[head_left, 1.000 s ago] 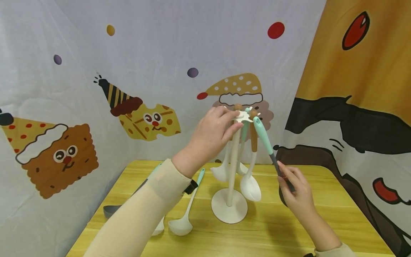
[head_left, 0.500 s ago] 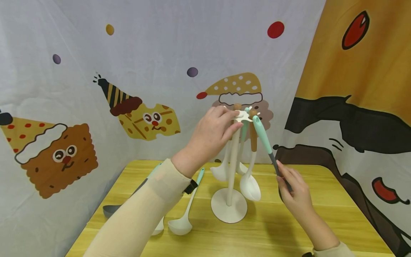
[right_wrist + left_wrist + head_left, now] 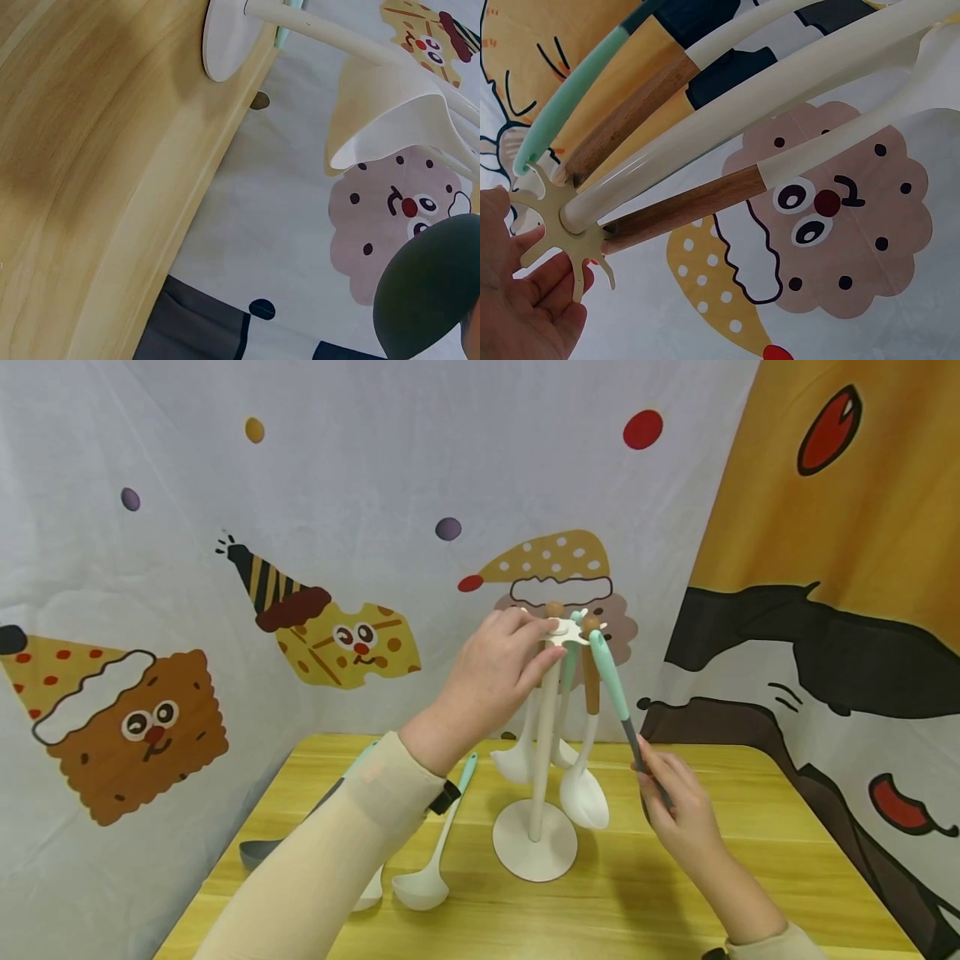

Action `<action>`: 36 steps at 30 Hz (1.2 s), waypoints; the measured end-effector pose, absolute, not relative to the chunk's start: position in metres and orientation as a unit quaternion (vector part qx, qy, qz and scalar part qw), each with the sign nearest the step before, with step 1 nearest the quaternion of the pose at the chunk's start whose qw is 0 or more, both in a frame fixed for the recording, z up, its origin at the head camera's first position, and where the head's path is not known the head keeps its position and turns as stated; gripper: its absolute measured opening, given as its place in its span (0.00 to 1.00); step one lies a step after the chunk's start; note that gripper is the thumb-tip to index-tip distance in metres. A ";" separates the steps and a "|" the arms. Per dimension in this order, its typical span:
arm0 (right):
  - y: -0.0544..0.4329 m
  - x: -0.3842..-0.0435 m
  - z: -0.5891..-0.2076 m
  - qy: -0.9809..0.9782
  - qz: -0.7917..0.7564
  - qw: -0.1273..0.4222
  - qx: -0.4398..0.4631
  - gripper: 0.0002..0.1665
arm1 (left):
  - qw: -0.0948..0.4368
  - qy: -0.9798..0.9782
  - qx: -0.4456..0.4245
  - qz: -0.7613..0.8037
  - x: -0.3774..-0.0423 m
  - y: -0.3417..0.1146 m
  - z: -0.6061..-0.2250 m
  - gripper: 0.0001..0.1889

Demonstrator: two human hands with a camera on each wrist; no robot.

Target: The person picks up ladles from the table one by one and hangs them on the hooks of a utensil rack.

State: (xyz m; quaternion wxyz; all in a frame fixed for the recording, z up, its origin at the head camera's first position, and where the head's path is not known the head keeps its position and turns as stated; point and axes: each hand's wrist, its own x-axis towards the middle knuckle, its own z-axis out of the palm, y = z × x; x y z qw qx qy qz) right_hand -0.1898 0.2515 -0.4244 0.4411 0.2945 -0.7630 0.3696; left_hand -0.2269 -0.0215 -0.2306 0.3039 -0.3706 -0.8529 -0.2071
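Observation:
A white utensil stand (image 3: 545,739) rises from a round base, with hooks round its top. My left hand (image 3: 498,664) grips that hooked top, fingers curled around the hooks (image 3: 555,225) in the left wrist view. In my right hand (image 3: 682,814) is a cooking utensil (image 3: 611,677) with a mint handle and dark grey shaft, held by the shaft. Its dark rounded head (image 3: 427,292) shows in the right wrist view. The handle's end overlaps a hook tip in the left wrist view. A wooden-handled white ladle (image 3: 585,793) and several other white utensils hang from the stand.
On the wooden table (image 3: 600,910), left of the stand, lie a white ladle (image 3: 422,889) with a mint handle and a dark grey utensil (image 3: 258,853). Another white utensil (image 3: 370,893) is partly hidden by my left sleeve. A printed cloth (image 3: 375,460) hangs behind.
My right hand has shifted slightly left toward the stand, and the grey utensil stands a little more upright. The left hand stays on the stand's top.

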 end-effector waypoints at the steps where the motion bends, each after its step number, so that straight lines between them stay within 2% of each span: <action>1: 0.251 -0.189 -0.424 -0.766 0.371 0.435 0.293 0.24 | 0.303 -0.853 -0.370 -0.207 -0.227 -0.022 -0.231 0.20; 5: 0.247 -0.188 -0.423 -0.780 0.368 0.419 0.285 0.24 | 0.299 -0.856 -0.369 -0.205 -0.227 -0.022 -0.230 0.20; 11: 0.242 -0.187 -0.422 -0.788 0.349 0.420 0.284 0.28 | 0.297 -0.856 -0.368 -0.206 -0.227 -0.022 -0.230 0.20; 18: 0.239 -0.187 -0.421 -0.794 0.328 0.426 0.283 0.26 | 0.300 -0.856 -0.367 -0.207 -0.227 -0.022 -0.231 0.20; 25: 0.235 -0.186 -0.418 -0.812 0.306 0.414 0.276 0.47 | 0.301 -0.857 -0.365 -0.205 -0.227 -0.020 -0.232 0.20; 36: 0.229 -0.187 -0.420 -0.807 0.301 0.427 0.274 0.43 | 0.306 -0.855 -0.366 -0.203 -0.227 -0.019 -0.232 0.20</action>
